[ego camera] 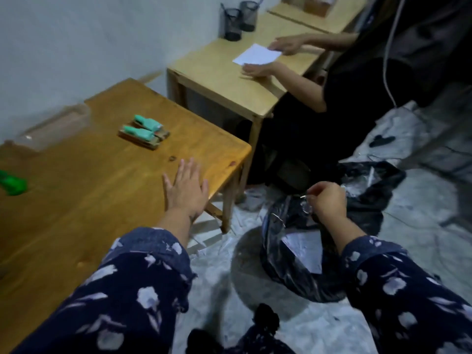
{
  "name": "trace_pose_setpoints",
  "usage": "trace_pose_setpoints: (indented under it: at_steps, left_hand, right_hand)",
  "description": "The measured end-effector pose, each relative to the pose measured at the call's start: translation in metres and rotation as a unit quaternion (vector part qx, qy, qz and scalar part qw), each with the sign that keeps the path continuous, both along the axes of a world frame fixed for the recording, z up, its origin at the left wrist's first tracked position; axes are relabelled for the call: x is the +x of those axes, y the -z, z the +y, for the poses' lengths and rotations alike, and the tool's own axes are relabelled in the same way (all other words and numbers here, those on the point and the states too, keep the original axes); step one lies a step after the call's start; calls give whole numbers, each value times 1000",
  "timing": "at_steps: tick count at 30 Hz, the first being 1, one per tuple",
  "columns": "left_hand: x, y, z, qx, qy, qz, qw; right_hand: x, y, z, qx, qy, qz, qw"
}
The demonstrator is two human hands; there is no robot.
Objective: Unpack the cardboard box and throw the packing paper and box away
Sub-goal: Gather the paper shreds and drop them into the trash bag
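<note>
My left hand (186, 189) lies flat with straight fingers on the near right corner of the brown wooden table (102, 180). My right hand (327, 200) is curled and pinches the rim of a black trash bag (293, 267) on the floor beside the table. A white sheet of paper (305, 247) shows inside the bag's mouth. Two teal items on cardboard backing (144, 130) rest on the table's far part. No cardboard box is in view.
A green object (12, 183) sits at the table's left edge. A second, lighter table (229, 72) stands behind, where another person's hands hold white paper (256, 54). Two black mesh cups (238, 20) stand at its back. More black plastic (367, 180) lies on the pale floor.
</note>
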State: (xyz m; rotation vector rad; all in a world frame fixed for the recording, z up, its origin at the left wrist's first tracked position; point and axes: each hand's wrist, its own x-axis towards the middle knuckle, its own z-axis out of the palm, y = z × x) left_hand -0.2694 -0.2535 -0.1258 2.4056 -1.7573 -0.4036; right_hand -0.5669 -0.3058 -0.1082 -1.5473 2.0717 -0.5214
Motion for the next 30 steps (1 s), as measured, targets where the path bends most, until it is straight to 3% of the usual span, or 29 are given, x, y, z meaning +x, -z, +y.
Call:
trace_pose_setpoints:
  at_steps: [6,15,20,30]
  left_hand:
    - [-12,22,-7,-3,-10,-63,998]
    - [-13,22,-9,3,4,-59,998]
    - [6,-15,0,25,26,82,996]
    - [146,-79,120,-72,-148,64,984]
  right_hand:
    - [-58,20,0,65,50,77,994]
    - [-34,20,-6,79,-12,42,996]
    - [40,-1,-5,51,-118,20,992]
    - [271,-66,43,7,-393,9,920]
